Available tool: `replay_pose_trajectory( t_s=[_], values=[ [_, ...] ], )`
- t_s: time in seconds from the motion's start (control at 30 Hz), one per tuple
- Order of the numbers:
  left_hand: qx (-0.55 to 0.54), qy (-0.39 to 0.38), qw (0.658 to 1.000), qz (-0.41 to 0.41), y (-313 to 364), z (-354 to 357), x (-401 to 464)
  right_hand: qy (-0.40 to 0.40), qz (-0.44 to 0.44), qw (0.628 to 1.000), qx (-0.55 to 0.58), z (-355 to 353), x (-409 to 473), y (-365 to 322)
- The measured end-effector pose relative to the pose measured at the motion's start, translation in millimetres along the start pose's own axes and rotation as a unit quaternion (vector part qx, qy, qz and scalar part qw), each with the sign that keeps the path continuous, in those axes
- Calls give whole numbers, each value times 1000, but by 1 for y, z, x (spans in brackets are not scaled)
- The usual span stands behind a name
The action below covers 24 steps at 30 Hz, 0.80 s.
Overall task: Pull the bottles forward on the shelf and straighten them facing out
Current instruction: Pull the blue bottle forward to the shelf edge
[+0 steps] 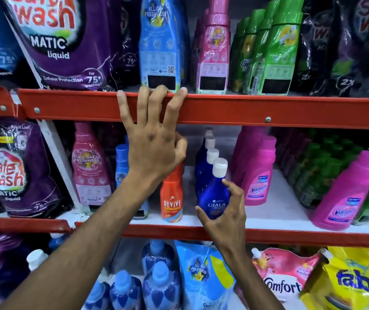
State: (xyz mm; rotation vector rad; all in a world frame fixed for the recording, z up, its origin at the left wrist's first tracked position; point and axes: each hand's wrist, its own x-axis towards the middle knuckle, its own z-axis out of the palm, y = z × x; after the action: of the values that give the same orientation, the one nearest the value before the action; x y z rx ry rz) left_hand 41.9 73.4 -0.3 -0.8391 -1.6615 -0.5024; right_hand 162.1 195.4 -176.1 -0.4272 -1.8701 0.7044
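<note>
Left hand (pixel 154 139) spread open, fingers hooked over the upper shelf's red front rail (pixel 223 110), holding no bottle; its palm hides the top of the orange Revive bottle (pixel 172 198). Right hand (pixel 226 211) cupped around the front Ujala bottle (pixel 213 193) at the middle shelf's front edge (pixel 290 236). Ujala bottles queued behind, mostly hidden. Pink Vanish bottle (pixel 258 175) right.

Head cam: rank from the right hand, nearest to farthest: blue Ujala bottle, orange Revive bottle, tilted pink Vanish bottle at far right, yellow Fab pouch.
1. Blue white-capped Ujala bottle: inside the right hand grip.
2. Orange Revive bottle: just left, same shelf.
3. Tilted pink Vanish bottle and yellow Fab pouch: both far to the right, pouch one shelf lower; too close to call.
</note>
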Motion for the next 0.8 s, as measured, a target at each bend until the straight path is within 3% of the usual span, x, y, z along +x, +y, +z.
replay_pose_trajectory(
  t_s=[0.5,0.63,0.8],
  values=[
    [-12,-7,1000,-9,3,-1,-3,-36,-5,999,-17,9,-8,12],
    [-54,-26,998,-33,13,-7,-9,-52,-32,996,-59,-6,-12,15],
    [-134,-54,989,-28,51,-13,-57,-5,-63,985,-159,-39,-13,34]
  ],
)
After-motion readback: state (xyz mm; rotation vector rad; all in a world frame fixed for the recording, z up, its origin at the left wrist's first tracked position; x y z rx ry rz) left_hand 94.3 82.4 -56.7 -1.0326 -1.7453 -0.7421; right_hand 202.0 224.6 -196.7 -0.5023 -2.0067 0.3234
